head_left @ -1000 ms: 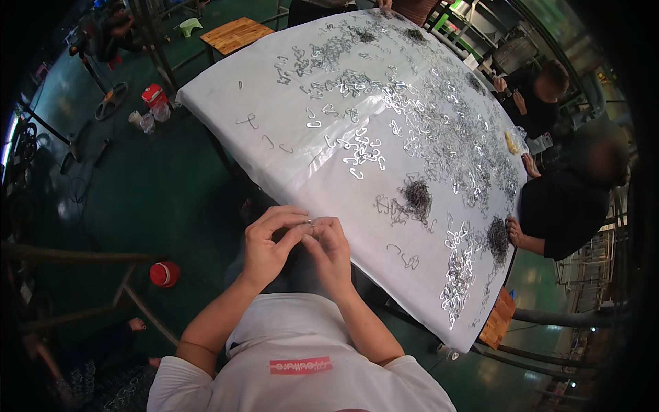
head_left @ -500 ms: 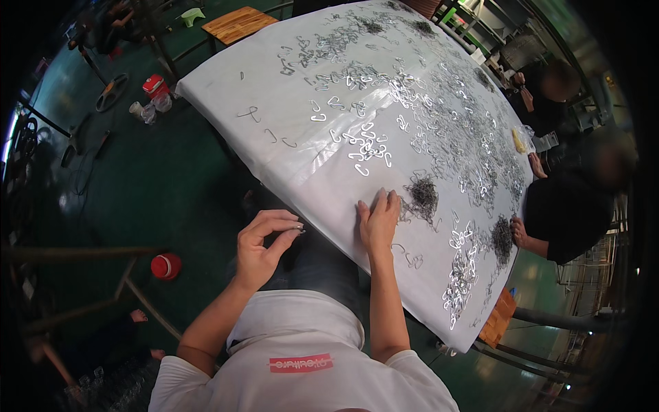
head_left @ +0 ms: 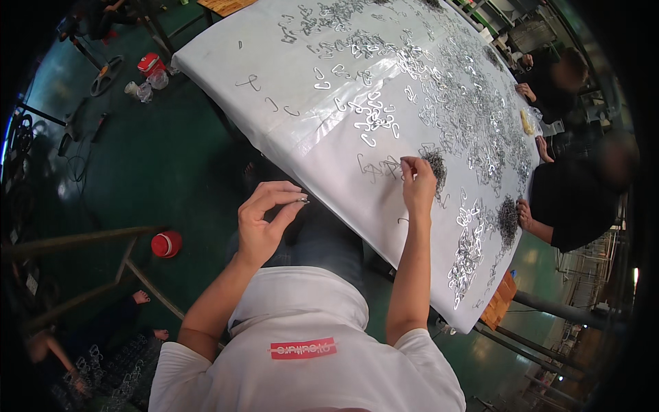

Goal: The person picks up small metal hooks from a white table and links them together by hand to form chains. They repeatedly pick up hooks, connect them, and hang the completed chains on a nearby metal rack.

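Metal clip (head_left: pixel 303 200), small and silvery, sits pinched between thumb and forefinger of the left hand (head_left: pixel 264 220), held up off the near edge of the table (head_left: pixel 226 58), above the lap. That grip is clamped on the clip. The right hand (head_left: pixel 419 184) reaches out over the white cover, fingertips drawn together at a dark pile of small parts (head_left: pixel 436 167); whether they already hold a piece cannot be told.

The step in hand looks like fetching a second piece to join to the one held. The next move would call for a fine pinch that lifts one part clear of the tangle, then bringing it across to the left hand.

Counted: one clip held, two dark piles in view, the other (head_left: pixel 508 218) farther right, and loose clips (head_left: pixel 374 120) far too many to count across the table. Two other people (head_left: pixel 583 199) work at the far side. One red container (head_left: pixel 167 244) stands on the green floor (head_left: pixel 158 158), another red one (head_left: pixel 149 64) farther off.
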`<state>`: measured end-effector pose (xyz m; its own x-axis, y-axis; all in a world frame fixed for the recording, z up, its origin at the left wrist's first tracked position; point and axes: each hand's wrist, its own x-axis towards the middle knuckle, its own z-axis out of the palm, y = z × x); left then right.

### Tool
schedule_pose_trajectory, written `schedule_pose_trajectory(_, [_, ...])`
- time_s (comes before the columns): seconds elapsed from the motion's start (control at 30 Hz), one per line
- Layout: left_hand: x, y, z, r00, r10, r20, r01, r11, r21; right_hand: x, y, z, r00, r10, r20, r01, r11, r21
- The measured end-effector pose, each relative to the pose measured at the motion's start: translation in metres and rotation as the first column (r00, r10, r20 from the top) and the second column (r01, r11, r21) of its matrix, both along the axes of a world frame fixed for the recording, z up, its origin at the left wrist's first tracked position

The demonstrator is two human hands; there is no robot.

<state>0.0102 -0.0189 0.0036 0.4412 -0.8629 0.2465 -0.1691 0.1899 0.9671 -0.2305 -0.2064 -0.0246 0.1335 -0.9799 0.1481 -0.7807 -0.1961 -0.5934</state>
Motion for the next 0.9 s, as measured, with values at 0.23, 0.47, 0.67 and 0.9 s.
schedule_pose_trajectory(0.23, [0.000,0.001,0.003,0.999,0.020,0.051,-0.020,1.000,-0.002,0.025,-0.049,0.007,0.979,0.185,-0.085,-0.171,0.973,0.152])
schedule_pose_trajectory(0.47, [-0.005,0.004,0.004,0.999,0.047,0.028,-0.047,0.999,-0.018,0.030,-0.043,0.018,0.906,0.386,-0.175,-0.305,0.881,0.363])
schedule_pose_trajectory(0.67, [-0.009,0.002,-0.005,0.997,0.035,0.065,-0.033,0.999,-0.031,0.061,-0.005,-0.017,0.864,0.332,-0.379,-0.266,0.939,0.217])
schedule_pose_trajectory(0.9, [-0.010,0.000,0.002,0.983,0.082,0.167,-0.073,0.996,-0.060,0.049,-0.012,-0.014,0.941,0.313,0.127,-0.337,0.887,0.314])
